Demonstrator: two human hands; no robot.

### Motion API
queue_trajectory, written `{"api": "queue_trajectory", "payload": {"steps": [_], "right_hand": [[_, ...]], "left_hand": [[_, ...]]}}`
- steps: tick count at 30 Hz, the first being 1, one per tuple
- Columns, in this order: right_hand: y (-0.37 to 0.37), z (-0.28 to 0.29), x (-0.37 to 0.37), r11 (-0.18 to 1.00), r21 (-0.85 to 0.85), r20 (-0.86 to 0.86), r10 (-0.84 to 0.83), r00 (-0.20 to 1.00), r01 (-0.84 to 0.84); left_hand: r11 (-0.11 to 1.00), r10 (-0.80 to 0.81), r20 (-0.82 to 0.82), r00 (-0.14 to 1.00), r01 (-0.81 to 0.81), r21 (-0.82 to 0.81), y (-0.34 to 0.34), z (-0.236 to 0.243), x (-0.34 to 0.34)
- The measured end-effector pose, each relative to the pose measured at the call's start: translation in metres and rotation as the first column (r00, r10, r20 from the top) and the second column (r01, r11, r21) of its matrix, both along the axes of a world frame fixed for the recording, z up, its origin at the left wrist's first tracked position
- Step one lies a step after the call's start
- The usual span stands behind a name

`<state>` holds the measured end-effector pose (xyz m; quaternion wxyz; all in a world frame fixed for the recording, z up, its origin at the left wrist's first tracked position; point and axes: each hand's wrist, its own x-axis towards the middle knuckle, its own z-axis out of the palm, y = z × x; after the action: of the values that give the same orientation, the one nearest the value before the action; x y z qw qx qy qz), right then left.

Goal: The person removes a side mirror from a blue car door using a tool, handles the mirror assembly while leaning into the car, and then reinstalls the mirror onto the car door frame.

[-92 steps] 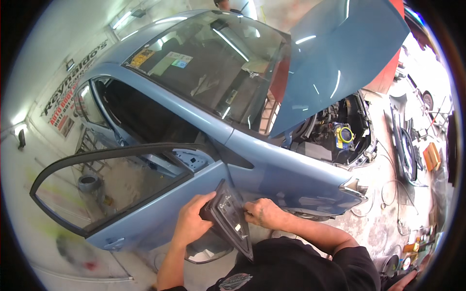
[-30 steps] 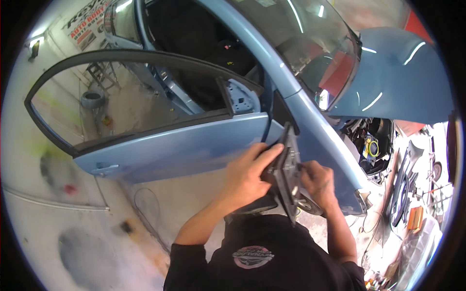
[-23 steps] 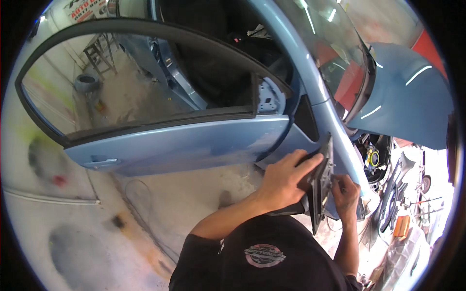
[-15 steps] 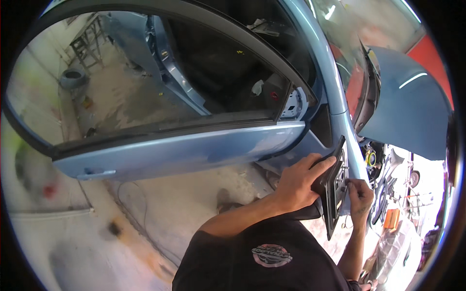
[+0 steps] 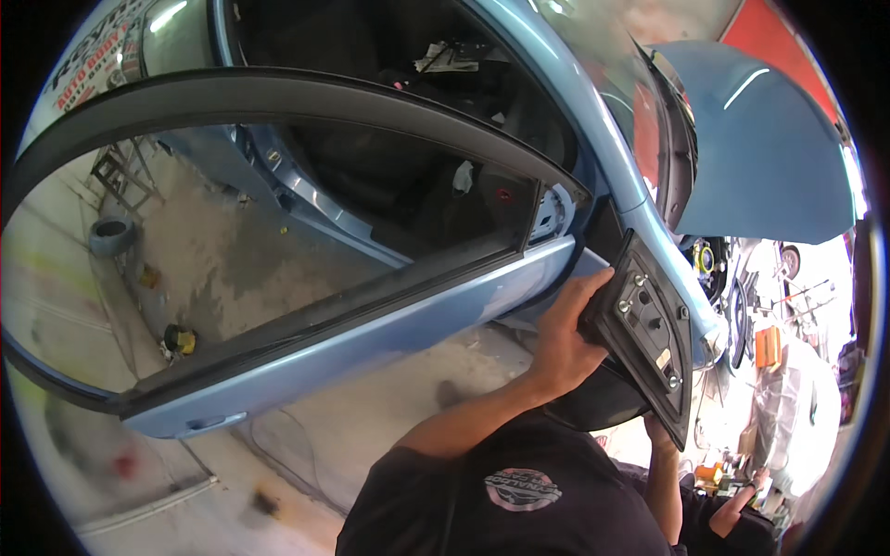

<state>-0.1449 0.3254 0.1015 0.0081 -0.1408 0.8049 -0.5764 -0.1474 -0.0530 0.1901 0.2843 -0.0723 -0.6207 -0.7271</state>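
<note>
Since half a second ago the black side-mirror assembly (image 5: 649, 338) has risen beside the open blue door (image 5: 371, 338); left hand (image 5: 564, 338) fingers grip its edge, right hand (image 5: 660, 428) mostly hidden beneath, grip unclear.

Bright workshop light, glare right, fisheye-bent edges.

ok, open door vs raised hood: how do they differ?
The door swings out sideways, close to the left hand; the hood tilts upward, farther off. The door has a black-framed window opening you can see through; the hood is one solid panel. Both are the same light blue.
</note>
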Motion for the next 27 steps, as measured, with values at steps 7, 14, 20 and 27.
{"api": "queue_trajectory", "payload": {"steps": [7, 14, 20, 27], "right_hand": [[-0.001, -0.001, 0.012, 0.990, -0.115, -0.047, -0.082, 0.996, 0.077], [-0.093, 0.122, 0.001, 0.951, -0.268, -0.001, -0.158, 0.987, 0.152], [-0.109, 0.202, 0.000, 0.966, -0.256, -0.347, -0.132, 0.928, 0.041], [-0.193, 0.295, 0.057, 0.814, 0.579, -0.723, 0.540, 0.432, -0.050]], "left_hand": [[0.938, -0.164, 0.027, 0.986, 0.147, 0.315, 0.003, -0.005, -0.011], [0.957, -0.119, 0.022, 0.993, 0.109, 0.270, -0.004, 0.002, -0.007], [0.922, -0.153, 0.024, 0.988, 0.134, 0.363, -0.018, 0.000, -0.027], [0.905, -0.145, -0.132, 0.981, 0.185, 0.383, -0.031, -0.012, -0.066]]}}
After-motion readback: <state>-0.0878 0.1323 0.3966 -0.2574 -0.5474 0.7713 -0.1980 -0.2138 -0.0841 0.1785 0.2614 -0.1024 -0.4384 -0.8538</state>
